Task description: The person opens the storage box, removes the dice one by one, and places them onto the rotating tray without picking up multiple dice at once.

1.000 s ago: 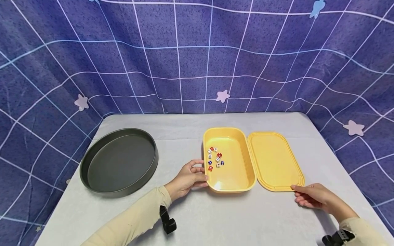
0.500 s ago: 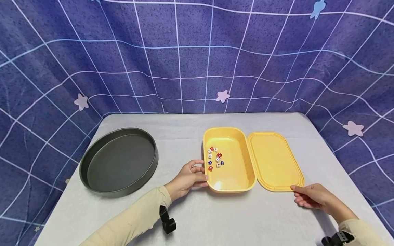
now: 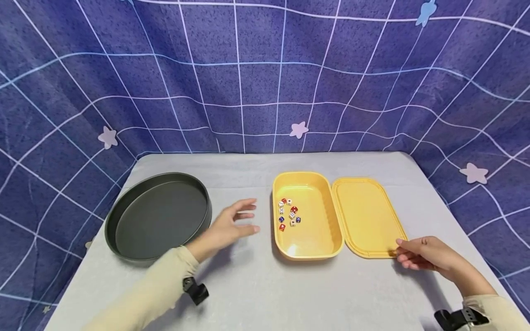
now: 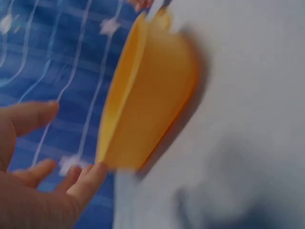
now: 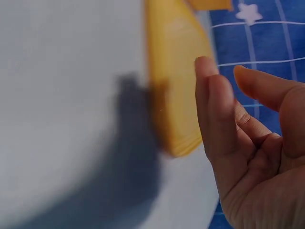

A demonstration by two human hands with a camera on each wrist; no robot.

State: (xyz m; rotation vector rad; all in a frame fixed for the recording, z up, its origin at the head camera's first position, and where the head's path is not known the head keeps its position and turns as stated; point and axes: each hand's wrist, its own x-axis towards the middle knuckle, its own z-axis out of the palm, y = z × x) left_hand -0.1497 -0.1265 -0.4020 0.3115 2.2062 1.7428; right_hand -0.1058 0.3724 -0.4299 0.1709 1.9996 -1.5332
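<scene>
A yellow plastic tub [image 3: 319,220] stands mid-table in the head view, with several small red, white and blue dice [image 3: 282,227] along its left side. My left hand [image 3: 225,225] hovers left of the tub, fingers spread and thumb apart, holding nothing. In the left wrist view the tub's outer wall [image 4: 152,90] lies beyond the fingertips. Flat beside the tub is its yellow lid [image 3: 370,216]. Close over the lid's near right corner is my right hand [image 3: 430,257]. Its fingers are loosely bent, and the right wrist view shows a gap between thumb and fingers with nothing in it.
A large round dark pan [image 3: 163,220] with a raised rim sits at the left, near my left forearm. The light grey table [image 3: 331,294] runs back to a blue curtain [image 3: 256,82] with a grid pattern and stars.
My left hand has let go of the tub's left rim and moved left. The right hand has come away from the lid's corner and risen slightly. Tub, lid and dice have stayed put.
</scene>
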